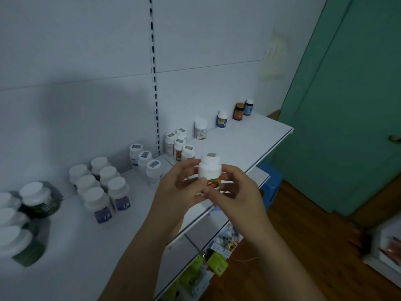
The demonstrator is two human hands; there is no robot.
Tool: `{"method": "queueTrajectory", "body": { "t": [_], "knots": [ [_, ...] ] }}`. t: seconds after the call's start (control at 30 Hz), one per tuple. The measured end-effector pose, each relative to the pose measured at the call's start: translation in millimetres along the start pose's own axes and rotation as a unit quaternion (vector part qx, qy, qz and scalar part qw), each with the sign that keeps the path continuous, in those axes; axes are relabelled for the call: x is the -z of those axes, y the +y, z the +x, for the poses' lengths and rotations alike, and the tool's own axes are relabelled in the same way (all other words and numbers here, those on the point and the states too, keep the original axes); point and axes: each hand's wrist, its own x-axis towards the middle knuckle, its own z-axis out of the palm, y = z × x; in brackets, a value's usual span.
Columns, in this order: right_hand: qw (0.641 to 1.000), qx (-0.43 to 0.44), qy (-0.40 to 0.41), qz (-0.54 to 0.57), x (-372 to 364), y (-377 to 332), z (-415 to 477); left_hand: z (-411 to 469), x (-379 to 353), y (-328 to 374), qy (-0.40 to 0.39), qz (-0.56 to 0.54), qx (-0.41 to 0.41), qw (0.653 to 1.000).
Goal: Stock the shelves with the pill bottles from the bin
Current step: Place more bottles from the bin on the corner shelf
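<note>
I hold a white pill bottle [210, 169] with a colourful label upright above the front edge of the white shelf [245, 142]. My left hand [176, 187] grips it from the left and my right hand [234, 192] pinches its lower part from the right. Several bottles stand on the shelf: a cluster of small white ones [179, 144] just behind my hands, purple-labelled ones [106, 192] at the left, and dark green ones [36, 200] at the far left. The bin is out of view.
Single bottles [238, 111] line the back wall toward the shelf's right end. A lower shelf holds boxed goods [217, 259]. A blue stool [271, 183] stands on the wooden floor beside a green door [347, 105]. Boxes [386, 246] sit at the right edge.
</note>
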Motion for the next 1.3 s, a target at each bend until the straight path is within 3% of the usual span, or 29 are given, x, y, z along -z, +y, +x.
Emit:
{"method": "queueTrajectory", "body": {
  "t": [0.2, 0.4, 0.5, 0.63, 0.77, 1.0, 1.17, 1.3],
  "knots": [
    [1.000, 0.002, -0.018, 0.000, -2, 18, 52, 39, 3, -3, 0.030, 0.099, -0.054, 0.993],
    [0.998, 0.039, -0.052, -0.004, 12, 44, 117, 74, -4, 2, 0.054, 0.331, -0.159, 0.929],
    [0.997, 0.052, -0.061, -0.007, 29, 63, 161, 90, -7, 5, 0.095, 0.439, -0.159, 0.879],
    [0.993, 0.064, -0.097, -0.031, 38, 92, 221, 112, -6, 8, 0.161, 0.619, -0.192, 0.744],
    [0.979, 0.042, -0.187, -0.073, 20, 122, 265, 123, -7, 1, 0.217, 0.677, -0.136, 0.690],
    [0.952, 0.101, -0.256, -0.136, -9, 152, 293, 123, -14, -16, 0.262, 0.687, -0.078, 0.673],
    [0.955, 0.100, -0.259, -0.106, -20, 161, 297, 118, -17, -17, 0.291, 0.656, -0.076, 0.692],
    [0.958, 0.093, -0.256, -0.087, -26, 165, 301, 117, -21, -14, 0.304, 0.655, -0.084, 0.686]
  ]
}}
